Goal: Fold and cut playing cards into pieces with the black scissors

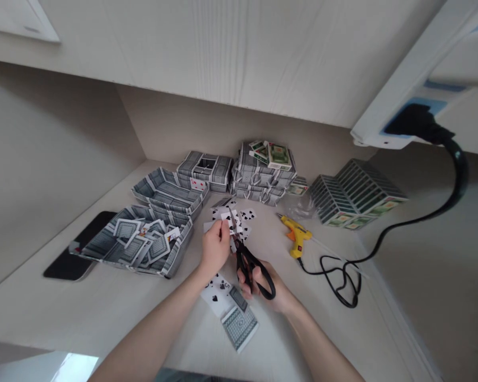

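My left hand [215, 245] pinches a spade playing card [227, 216] near the middle of the desk. Black-handled scissors [245, 260] are in my right hand [258, 281], fingers through the handles. Their blades point away from me and lie at the card's edge; whether they cut into it I cannot tell. Cards and cut pieces [247, 214] lie around the blades. Closer to me, below my left wrist, are more spade cards [217, 297] and a face-down card [240, 326] with a grey-green patterned back.
Card-covered trays [169, 191] stand at left, one holding loose cards [139, 241], beside a black phone [69, 261]. Card-covered boxes [258, 172] sit at the back. Rightward are a yellow glue gun [297, 233], its black cord [338, 273] and stacked card packs [354, 193]. A shelf [223, 53] overhangs.
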{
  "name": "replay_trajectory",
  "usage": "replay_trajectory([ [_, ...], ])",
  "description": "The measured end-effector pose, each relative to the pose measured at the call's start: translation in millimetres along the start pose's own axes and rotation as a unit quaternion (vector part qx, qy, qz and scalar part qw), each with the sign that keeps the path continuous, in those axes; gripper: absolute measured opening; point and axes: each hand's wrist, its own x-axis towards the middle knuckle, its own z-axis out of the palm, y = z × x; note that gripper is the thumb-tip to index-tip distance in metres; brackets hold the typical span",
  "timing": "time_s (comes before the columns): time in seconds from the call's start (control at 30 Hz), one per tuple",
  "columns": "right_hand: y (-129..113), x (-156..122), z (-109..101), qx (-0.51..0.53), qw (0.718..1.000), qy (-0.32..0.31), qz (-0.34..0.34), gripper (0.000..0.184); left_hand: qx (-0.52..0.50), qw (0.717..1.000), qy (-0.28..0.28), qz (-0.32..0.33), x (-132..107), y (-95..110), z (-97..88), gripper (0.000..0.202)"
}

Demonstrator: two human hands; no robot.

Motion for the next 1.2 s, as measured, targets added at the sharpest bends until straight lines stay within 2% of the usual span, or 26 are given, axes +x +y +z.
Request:
replay_trajectory([
  [0.3, 1.4, -0.4, 0.0, -0.012, 1.000, 0.006, -0.005, 0.052, -0.017, 1.000, 0.002, -0.012, -0.5, -0.8, 0.8, 0.034],
  [0.7, 3.5, -0.4, 2.3, 0.008, 0.999, 0.038, 0.023, 0.051, -0.013, 1.000, 0.003, -0.016, 0.2, 1.1, 1.0, 0.034],
  [1.2, 2.9, 0.1, 7.2, 0.006, 0.998, 0.065, 0.015, 0.038, -0.019, 1.000, -0.006, -0.023, 0.2, -0.7, 1.4, 0.034],
])
